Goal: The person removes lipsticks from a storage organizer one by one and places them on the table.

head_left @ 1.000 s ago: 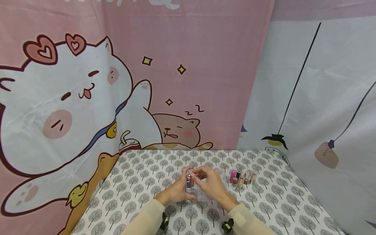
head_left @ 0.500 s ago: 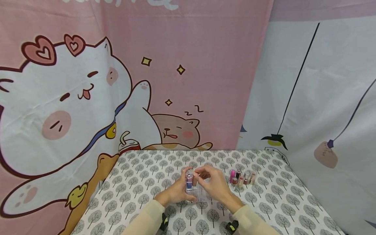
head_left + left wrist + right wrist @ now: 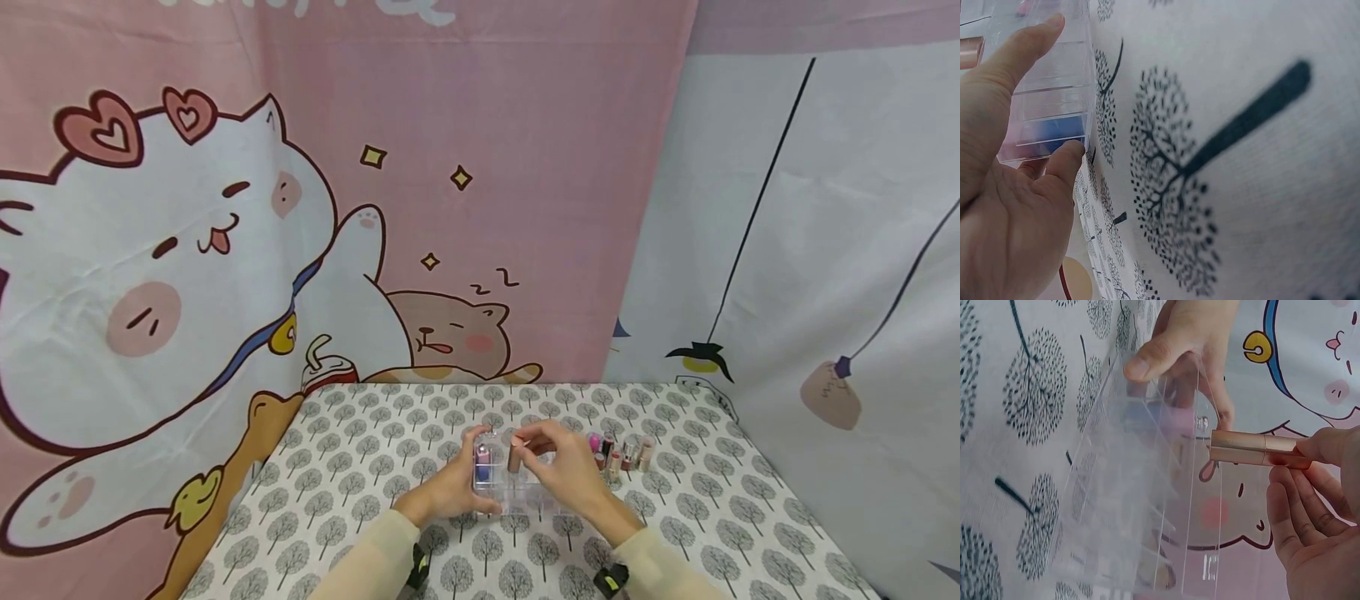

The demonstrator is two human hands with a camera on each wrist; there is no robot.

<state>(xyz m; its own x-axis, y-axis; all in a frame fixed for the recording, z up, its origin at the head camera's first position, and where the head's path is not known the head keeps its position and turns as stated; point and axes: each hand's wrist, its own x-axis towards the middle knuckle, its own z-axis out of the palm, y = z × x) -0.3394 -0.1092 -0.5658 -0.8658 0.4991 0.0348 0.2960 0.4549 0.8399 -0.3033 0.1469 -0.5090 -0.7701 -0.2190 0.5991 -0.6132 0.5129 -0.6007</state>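
Observation:
A clear plastic organizer box with compartments (image 3: 1107, 506) lies on the tree-print cloth in front of me. My left hand (image 3: 452, 483) grips its left end, thumb at the near side and fingers round the far corner. Blue and pink items (image 3: 483, 469) show inside the leftmost compartments. With thumb and fingertips, my right hand (image 3: 561, 463) pinches one end of a shiny rose-gold lipstick tube (image 3: 1254, 449). The lipstick stands roughly upright over the box in the head view, its free end overlapping the box's upper edge in the right wrist view.
Several lipsticks (image 3: 627, 457) stand in a cluster on the cloth to the right, partly behind my right hand, one with a bright pink case (image 3: 594, 441). A pink curtain with cartoon animals (image 3: 480, 217) hangs behind the table's far edge.
My right hand has moved to the right with the lipstick, away from the left compartments, and it now overlaps part of the lipstick cluster. The left hand keeps its hold on the box.

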